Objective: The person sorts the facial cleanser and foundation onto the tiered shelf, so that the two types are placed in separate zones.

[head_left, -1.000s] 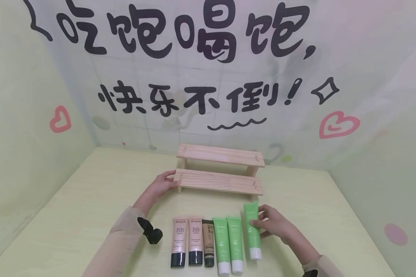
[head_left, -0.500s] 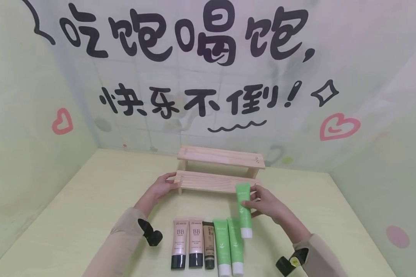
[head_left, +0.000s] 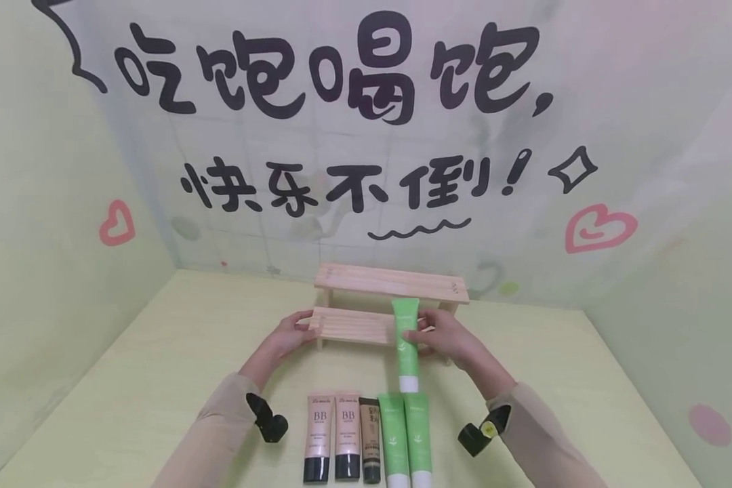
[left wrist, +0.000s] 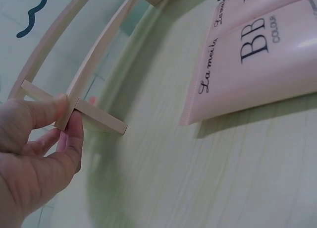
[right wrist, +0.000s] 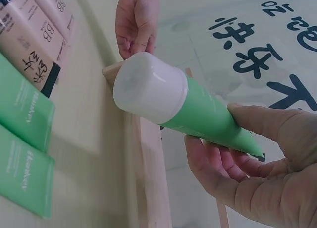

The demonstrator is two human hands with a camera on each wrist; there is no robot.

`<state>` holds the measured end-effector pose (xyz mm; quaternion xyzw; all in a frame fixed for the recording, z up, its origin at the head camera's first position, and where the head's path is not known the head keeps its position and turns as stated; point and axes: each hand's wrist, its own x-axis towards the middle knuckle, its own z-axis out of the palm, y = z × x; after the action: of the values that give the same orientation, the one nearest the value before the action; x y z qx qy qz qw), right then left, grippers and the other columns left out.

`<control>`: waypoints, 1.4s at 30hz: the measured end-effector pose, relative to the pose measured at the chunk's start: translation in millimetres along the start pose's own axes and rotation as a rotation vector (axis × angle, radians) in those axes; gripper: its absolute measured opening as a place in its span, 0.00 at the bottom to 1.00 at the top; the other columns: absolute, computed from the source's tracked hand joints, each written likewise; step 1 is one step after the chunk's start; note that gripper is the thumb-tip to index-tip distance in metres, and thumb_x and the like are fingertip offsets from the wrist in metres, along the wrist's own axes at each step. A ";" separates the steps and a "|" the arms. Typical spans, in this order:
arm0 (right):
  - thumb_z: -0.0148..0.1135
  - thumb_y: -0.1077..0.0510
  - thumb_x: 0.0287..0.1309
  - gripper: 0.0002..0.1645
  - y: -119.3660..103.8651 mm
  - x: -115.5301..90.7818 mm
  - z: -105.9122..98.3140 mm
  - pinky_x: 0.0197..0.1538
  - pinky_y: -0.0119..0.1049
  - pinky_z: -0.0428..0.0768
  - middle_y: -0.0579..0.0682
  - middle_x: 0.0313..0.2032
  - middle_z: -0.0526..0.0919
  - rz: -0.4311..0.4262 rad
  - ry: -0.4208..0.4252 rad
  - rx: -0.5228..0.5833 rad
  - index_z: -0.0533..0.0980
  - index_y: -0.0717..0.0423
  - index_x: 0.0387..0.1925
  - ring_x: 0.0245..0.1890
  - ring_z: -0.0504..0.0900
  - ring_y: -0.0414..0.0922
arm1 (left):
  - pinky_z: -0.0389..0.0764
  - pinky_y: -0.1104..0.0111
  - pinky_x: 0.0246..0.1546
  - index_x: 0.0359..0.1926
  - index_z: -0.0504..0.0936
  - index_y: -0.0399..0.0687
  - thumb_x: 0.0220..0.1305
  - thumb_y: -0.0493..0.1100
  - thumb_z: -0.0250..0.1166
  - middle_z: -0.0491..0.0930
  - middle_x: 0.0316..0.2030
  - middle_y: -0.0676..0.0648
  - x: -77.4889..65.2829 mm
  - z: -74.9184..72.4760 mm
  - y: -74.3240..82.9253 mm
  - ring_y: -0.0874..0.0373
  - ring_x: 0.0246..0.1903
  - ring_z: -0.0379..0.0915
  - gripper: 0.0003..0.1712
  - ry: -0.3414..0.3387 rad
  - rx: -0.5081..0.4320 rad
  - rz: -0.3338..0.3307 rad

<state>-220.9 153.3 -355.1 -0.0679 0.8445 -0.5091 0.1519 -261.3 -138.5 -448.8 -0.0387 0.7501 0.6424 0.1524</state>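
My left hand (head_left: 288, 335) pinches the left end of the lower board of a two-step wooden rack (head_left: 354, 326); thumb and fingers meet round the board's end in the left wrist view. A green squeeze tube (head_left: 407, 347) with a white cap hangs in front of the rack, held between thumb and fingers of my right hand (head_left: 451, 337). Its cap points down towards me and it hides part of the lower board. In the right wrist view the white cap (right wrist: 148, 86) faces the camera, and the tube appears held above the board.
On the table (head_left: 524, 407), nearer me, lies a row: two pink BB cream tubes (head_left: 318, 430) with black caps, a brown tube (head_left: 371, 437) and two green tubes (head_left: 395, 434). Behind the rack rises a wall sheet (head_left: 268, 237) with black lettering.
My right hand has carried the green tube from beside the row's right end, up and left, to the front of the rack. The left hand keeps its hold on the rack.
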 end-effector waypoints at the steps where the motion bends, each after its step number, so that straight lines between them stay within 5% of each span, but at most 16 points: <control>1: 0.61 0.62 0.54 0.26 -2.3 1.8 0.9 0.38 0.41 0.84 0.57 0.38 0.71 0.001 0.001 0.009 0.66 0.71 0.53 0.33 0.75 0.43 | 0.73 0.57 0.57 0.67 0.53 0.38 0.62 0.35 0.57 0.66 0.57 0.28 -0.4 -0.1 -0.1 0.45 0.51 0.73 0.34 -0.004 0.000 0.005; 19: 0.57 0.64 0.57 0.31 -43.9 48.1 10.5 0.43 0.37 0.83 0.64 0.51 0.68 -0.015 0.022 0.046 0.59 0.67 0.60 0.42 0.78 0.51 | 0.74 0.59 0.56 0.67 0.54 0.38 0.62 0.33 0.56 0.68 0.55 0.29 -2.7 1.2 2.2 0.48 0.48 0.75 0.34 0.008 -0.018 0.000; 29: 0.59 0.60 0.56 0.31 -63.6 67.0 10.6 0.52 0.44 0.79 0.60 0.54 0.71 -0.191 0.086 0.006 0.61 0.58 0.60 0.54 0.74 0.57 | 0.75 0.59 0.54 0.66 0.56 0.40 0.61 0.34 0.58 0.69 0.55 0.29 -1.9 3.4 1.3 0.46 0.49 0.75 0.34 0.045 0.008 -0.019; 42: 0.58 0.60 0.57 0.27 -78.4 98.3 16.4 0.55 0.46 0.77 0.58 0.51 0.72 -0.316 0.155 -0.030 0.63 0.59 0.57 0.54 0.74 0.55 | 0.76 0.59 0.54 0.66 0.56 0.39 0.61 0.34 0.57 0.69 0.55 0.29 -1.1 2.1 1.3 0.45 0.49 0.75 0.34 0.048 0.011 -0.025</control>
<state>-311.5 76.0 -311.6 -0.1624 0.8399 -0.5179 0.0034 -260.3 -136.4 -447.5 -0.0626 0.7564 0.6353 0.1428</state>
